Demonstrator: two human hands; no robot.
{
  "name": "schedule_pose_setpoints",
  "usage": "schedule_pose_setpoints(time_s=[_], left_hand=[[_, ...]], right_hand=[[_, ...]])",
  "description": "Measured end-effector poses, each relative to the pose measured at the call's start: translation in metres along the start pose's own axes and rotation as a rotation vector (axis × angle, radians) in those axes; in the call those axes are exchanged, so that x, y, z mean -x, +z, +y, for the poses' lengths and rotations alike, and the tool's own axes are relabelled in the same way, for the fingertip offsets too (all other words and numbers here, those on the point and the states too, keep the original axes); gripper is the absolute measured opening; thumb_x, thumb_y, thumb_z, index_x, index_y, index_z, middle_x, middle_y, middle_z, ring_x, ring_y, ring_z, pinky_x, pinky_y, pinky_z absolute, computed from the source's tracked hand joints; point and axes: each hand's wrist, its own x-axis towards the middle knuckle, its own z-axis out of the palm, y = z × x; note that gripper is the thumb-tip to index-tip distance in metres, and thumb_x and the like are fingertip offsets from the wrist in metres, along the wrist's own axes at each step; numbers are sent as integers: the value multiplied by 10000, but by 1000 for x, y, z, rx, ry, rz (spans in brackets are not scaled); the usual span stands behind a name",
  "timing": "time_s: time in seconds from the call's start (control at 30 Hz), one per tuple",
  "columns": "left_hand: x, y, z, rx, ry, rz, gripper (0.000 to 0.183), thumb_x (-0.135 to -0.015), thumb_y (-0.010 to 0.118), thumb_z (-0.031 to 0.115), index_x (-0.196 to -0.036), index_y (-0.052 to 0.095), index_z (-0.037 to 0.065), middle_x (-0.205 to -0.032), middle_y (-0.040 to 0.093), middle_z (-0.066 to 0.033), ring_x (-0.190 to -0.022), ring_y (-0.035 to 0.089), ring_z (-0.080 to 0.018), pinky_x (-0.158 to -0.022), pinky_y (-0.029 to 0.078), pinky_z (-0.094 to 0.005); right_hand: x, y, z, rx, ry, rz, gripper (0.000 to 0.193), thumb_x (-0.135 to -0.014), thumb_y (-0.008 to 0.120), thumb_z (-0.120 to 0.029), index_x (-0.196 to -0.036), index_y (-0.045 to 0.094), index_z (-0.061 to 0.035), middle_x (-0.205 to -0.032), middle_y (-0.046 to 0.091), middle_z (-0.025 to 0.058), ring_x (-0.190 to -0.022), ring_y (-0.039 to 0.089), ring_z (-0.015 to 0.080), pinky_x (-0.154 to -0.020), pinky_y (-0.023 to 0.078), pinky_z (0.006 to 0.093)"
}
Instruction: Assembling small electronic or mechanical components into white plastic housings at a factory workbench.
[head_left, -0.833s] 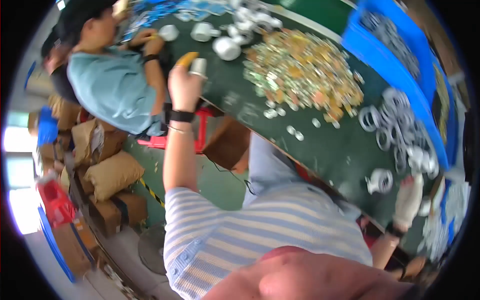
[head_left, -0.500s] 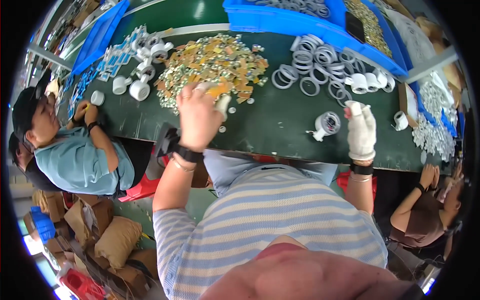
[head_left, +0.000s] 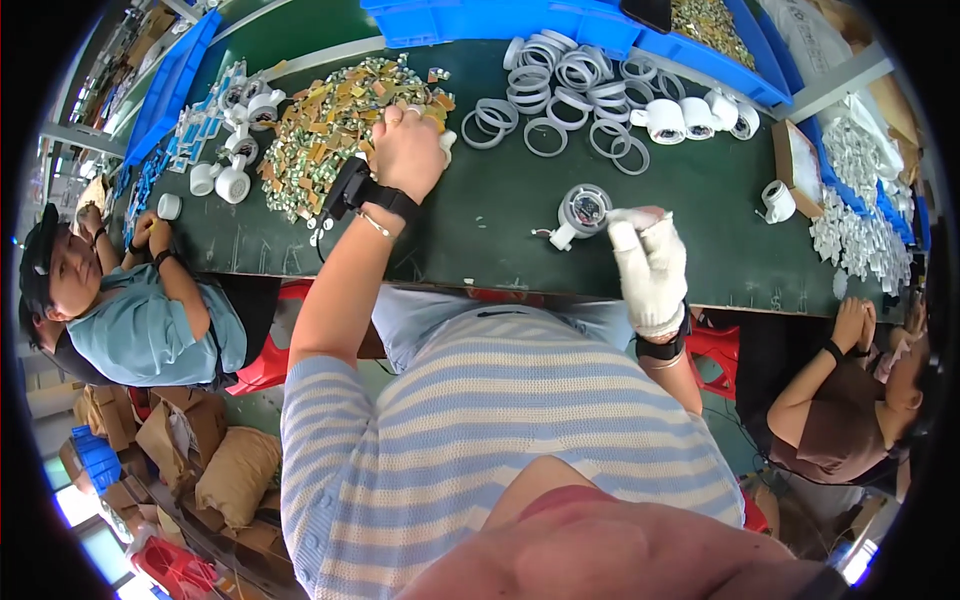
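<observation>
My bare left hand, with white covers on some fingertips, reaches to the right edge of a pile of small yellow-orange and silvery-green pieces. Its fingers are curled down, and whatever is under them is hidden. My right hand, in a white glove, is closed with the fingers drawn together. Its fingertips are beside the right rim of a round white lamp-like housing, whose open face shows dark parts inside. I cannot make out anything in that pinch, nor whether it touches the rim.
Grey-white rings lie loosely heaped beyond the housing, beside several white housings. Blue bins line the back. More white housings stand left of the pile. Clear plastic pieces are heaped at the right. A person sits left, another right.
The whole view has shifted, so the table's things appear further left and higher. My left hand has moved to the pile's right edge. My right hand has come slightly nearer to me, still beside the housing.
</observation>
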Motion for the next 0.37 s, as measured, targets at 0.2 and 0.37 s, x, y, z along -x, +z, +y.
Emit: schedule_pose_setpoints(time_s=[0.2, 0.37], left_hand=[[-2, 0, 5, -60, -2, -127, 173, -818, 671, 182, -925, 762, 82, -1038, 691, -99, -1101, 575, -316, -857, 502, -440], [8, -8, -13, -95, -35, -112, 215, -819, 681, 159, -986, 744, 39, -1119, 687, -132, -1173, 585, -324, -970, 515, -450]], right_hand=[[0, 30, 0, 361, -280, -56, 196, -804, 822, -170, -989, 762, -146, -1158, 686, 107, -1170, 594, 355, -990, 455, 475], [-1, 44, -2, 548, -271, -186, 340, -740, 859, -180, -1072, 788, -151, -1403, 621, 165, -1388, 467, 431, -1134, 384, 515]])
